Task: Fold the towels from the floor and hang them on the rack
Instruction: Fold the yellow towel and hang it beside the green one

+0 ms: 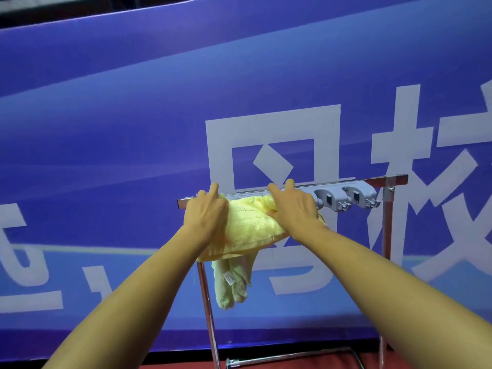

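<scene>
A yellow towel (247, 225) lies bunched over the left part of the chrome rack's top bar (394, 179). One end of it hangs down below the bar with a white label showing. My left hand (206, 211) holds the towel's left side, fingers reaching over the bar. My right hand (291, 206) holds its right side the same way, with two fingers stretched onto the bar. The thumbs and the towel's far side are hidden.
Two grey plastic clips (346, 198) sit on the bar right of my right hand. The rack's chrome legs (210, 323) and base tube (287, 356) stand on a red floor. A large blue banner (133, 129) with white characters stands close behind the rack.
</scene>
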